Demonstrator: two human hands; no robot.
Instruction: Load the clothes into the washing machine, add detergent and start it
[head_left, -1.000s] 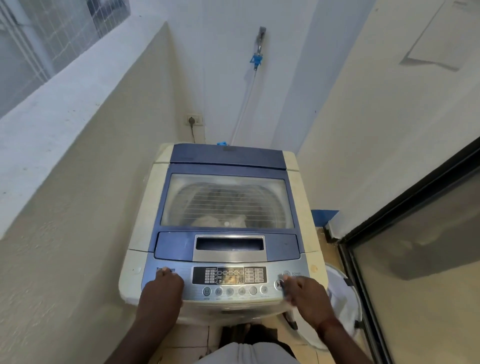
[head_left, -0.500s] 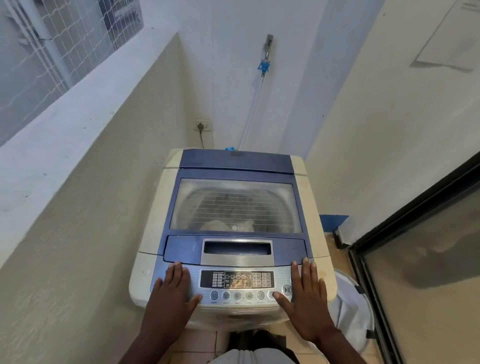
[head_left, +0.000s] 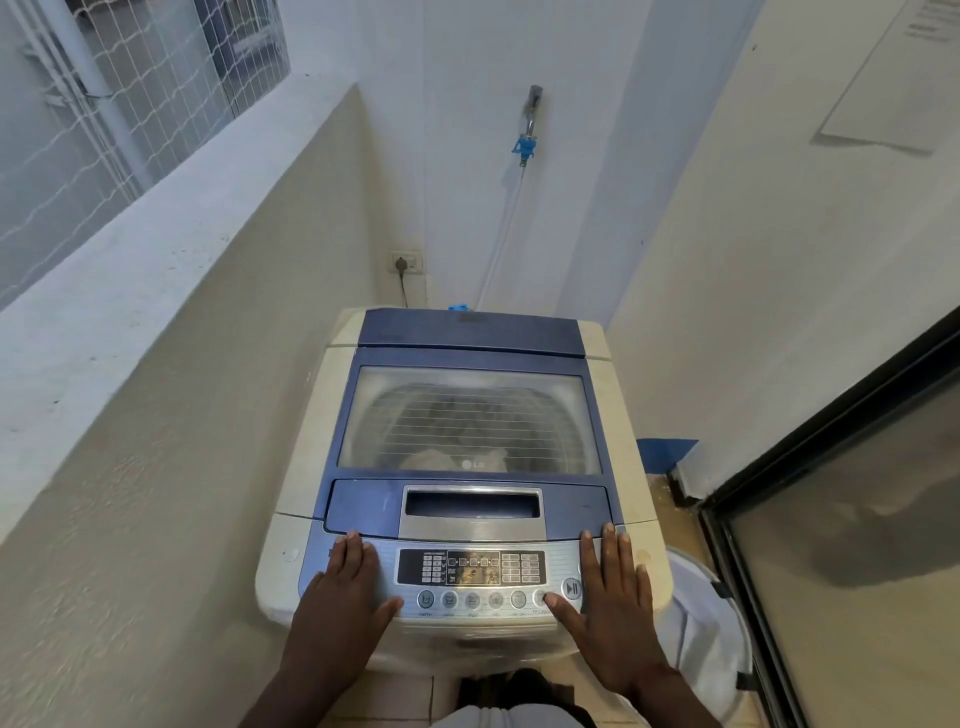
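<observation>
On control panel (head_left: 470, 569), left hand (head_left: 343, 597) and right hand (head_left: 610, 608) flat, grip wide, empty.

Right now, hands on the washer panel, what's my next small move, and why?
With the right hand, probably slide the thumb onto the start/pause button and press, unless the cycle already runs (unclear). The lid is shut, clothes show through it, and the thumb tip lies left of that button. The left hand rests flat on the control panel.
</observation>
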